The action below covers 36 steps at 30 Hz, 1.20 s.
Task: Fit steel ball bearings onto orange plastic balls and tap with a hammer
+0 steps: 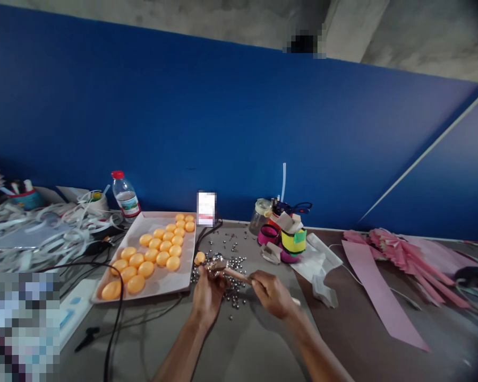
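Observation:
My right hand (273,293) is closed around the pale wooden handle (239,275) of what looks like a small hammer. The handle slants up to the left, and its head end lies over my left hand. My left hand (207,294) has its fingers curled together under that end; shiny metal shows there, but what they hold is hidden. Small steel balls (236,297) lie scattered on the table around and beyond both hands. One orange ball (199,258) sits just past my left fingertips. More orange balls (165,245), like table tennis balls, fill part of a white tray (171,278) to the left.
Behind the hands are a phone (206,208), a glass jar (260,215) and a yellow-and-pink holder (293,243). A water bottle (126,196) stands behind the tray. Black cable (121,297) crosses the tray's left side. Pink strips (382,297) lie right, below a blue partition (231,116).

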{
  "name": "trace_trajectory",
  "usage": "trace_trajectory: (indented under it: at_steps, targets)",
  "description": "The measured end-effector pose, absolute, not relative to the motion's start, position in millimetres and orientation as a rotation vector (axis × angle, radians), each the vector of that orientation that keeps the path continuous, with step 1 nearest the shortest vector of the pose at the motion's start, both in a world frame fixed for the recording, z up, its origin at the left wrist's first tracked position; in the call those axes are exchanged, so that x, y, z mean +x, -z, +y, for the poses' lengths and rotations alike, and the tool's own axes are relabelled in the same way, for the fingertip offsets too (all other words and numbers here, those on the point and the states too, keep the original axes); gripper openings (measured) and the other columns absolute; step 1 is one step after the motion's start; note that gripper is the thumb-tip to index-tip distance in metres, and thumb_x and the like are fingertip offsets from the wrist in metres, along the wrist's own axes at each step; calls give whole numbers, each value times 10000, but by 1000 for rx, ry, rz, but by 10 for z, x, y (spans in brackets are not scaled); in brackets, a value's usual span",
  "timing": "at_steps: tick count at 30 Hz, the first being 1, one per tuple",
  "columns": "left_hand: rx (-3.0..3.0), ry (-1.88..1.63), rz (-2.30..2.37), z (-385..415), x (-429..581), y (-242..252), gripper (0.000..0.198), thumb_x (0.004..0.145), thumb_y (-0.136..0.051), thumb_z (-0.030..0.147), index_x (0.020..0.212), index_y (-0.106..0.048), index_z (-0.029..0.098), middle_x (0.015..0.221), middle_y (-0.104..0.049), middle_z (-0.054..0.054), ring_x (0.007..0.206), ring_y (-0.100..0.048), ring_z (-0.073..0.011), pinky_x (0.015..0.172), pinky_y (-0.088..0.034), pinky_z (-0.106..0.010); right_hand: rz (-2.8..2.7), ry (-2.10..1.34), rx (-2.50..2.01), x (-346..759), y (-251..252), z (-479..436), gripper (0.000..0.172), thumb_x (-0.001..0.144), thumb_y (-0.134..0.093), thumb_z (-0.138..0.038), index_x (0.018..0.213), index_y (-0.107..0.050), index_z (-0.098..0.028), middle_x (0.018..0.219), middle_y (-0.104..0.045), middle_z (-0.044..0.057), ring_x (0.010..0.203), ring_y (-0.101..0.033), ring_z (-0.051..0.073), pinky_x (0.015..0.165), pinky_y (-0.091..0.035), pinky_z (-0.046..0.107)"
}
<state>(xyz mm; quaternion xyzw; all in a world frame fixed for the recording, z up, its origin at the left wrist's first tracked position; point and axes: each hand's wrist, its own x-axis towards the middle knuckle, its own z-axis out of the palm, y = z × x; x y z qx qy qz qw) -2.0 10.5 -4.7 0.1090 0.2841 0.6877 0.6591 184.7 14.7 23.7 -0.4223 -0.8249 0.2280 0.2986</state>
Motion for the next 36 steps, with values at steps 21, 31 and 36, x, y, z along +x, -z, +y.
trace_trajectory:
  at_steps: [21, 31, 36]
  targets:
    - [267, -1506, 584, 77, -23, -24, 344, 693, -686, 489, 777, -613, 165, 637, -585, 0, 494, -495, -109, 581, -481, -300, -2002, -451, -1068, 1864, -184, 175, 209, 907, -392, -225, 896, -596, -180, 779, -607, 47, 698, -575, 148, 637, -439, 234]
    - [327, -1467, 497, 35, -42, -85, 296, 751, -677, 273, 1033, -601, 225, 720, -602, 8, 603, -562, -108, 704, -504, -309, -1892, -70, -1612, 2079, 194, 427, 236, 888, -428, -228, 1042, -593, -162, 985, -625, 103, 874, -607, 205, 776, -469, 317]
    - [344, -1443, 484, 36, -20, -44, 326, 752, -681, 248, 1066, -597, 227, 759, -627, 0, 667, -599, -117, 778, -497, -326, -1902, -20, -1766, 2079, 226, 419, 263, 890, -412, -223, 1077, -582, -152, 991, -625, 103, 790, -613, 183, 697, -459, 296]
